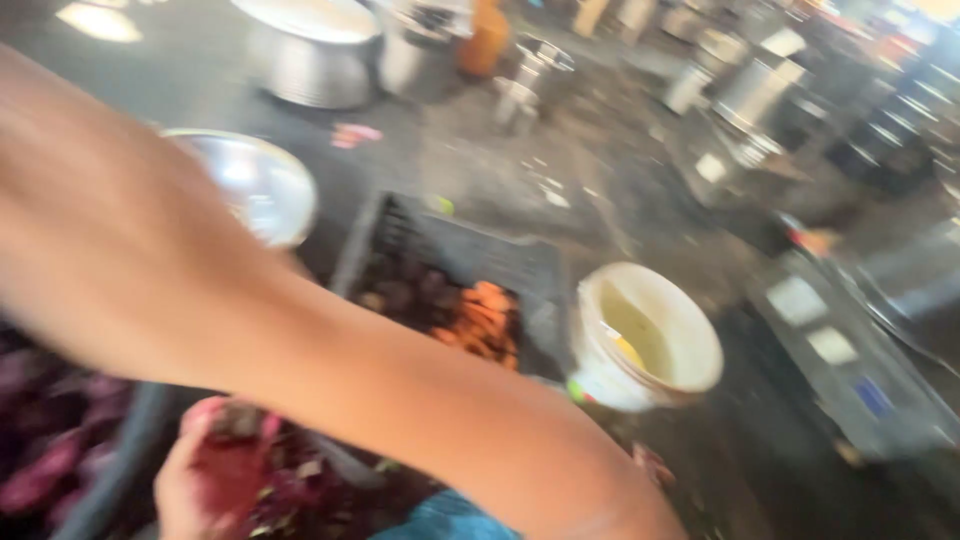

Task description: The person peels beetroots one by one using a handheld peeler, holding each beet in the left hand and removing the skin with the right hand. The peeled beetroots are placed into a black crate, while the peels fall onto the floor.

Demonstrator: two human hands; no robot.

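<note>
A: Which hands show?

B: One hand (205,480) shows near the bottom edge, stained red-purple, its fingers curled around a dark reddish vegetable (235,420) that looks like a beetroot. The view is too blurred to tell whether it is the left or the right. A bare forearm (300,330) sweeps across from the upper left to the bottom centre; its own hand is out of view, so nothing can be said of those fingers.

A: Where does the beetroot sit?

B: In that hand, above a heap of purple peelings (60,450) at the lower left.

A: And around it?

B: A dark plastic crate (450,250) lies on the floor beyond the forearm, holding carrots (485,320) and dark round vegetables. Just right of the crate stands a white bucket (650,335). Left of the crate is a shiny steel bowl (255,185). Large steel pots (310,50) stand farther back.
</note>
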